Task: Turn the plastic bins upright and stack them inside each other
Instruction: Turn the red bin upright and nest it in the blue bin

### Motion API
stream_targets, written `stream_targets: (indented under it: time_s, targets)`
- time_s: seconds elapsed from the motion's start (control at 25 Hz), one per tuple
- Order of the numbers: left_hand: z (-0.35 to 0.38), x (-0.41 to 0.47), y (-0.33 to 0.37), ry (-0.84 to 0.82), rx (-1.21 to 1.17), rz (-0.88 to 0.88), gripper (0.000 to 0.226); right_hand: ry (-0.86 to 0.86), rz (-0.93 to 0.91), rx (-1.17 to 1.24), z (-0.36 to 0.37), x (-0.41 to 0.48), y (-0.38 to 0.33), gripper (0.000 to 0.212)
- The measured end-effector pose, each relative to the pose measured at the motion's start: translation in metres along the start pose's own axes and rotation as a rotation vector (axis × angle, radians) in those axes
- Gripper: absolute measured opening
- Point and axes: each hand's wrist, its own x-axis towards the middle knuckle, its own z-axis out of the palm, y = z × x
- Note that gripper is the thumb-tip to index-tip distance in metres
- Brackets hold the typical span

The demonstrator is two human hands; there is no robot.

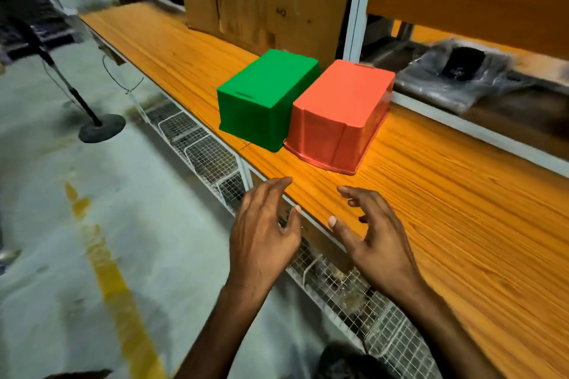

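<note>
Side by side, green bin (pixel 267 95) and red bin (pixel 340 111) overturned, unlabelled, both hands (pixel 264 234) (pixel 374 237) spread, empty

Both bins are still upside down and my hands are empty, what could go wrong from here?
The green bin sits near the front edge of the wooden shelf, so flipping it carelessly might tip it to the floor. The red bin looks pressed against it, so turning one may drag the other. Both hands are still short of either bin.
</note>
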Motion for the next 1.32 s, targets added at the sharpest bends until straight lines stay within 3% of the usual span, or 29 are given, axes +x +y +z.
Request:
stream_targets:
  time_s: [0.2,0.48,0.88,1.16,1.32]
  targets:
    - [0.031,0.098,-0.022,-0.041,-0.049,0.067,0.047,0.113,0.002,-0.01,0.018,0.089,0.019,0.046]
    - [0.055,0.202,-0.037,-0.039,-0.32,0.016,0.039,0.3,0.029,-0.051,0.031,0.182,0.036,0.038]
    - [0.039,0.31,-0.087,-0.09,-0.464,0.112,0.024,0.384,0.134,-0.151,0.078,0.247,-0.004,0.039]
    - [0.065,0.34,-0.069,-0.322,-0.473,0.268,0.037,0.59,0.304,-0.327,0.083,0.262,0.002,0.038]
    - [0.091,0.356,-0.056,-0.442,-0.388,0.273,0.061,0.655,0.48,-0.354,0.058,0.27,0.026,0.045]
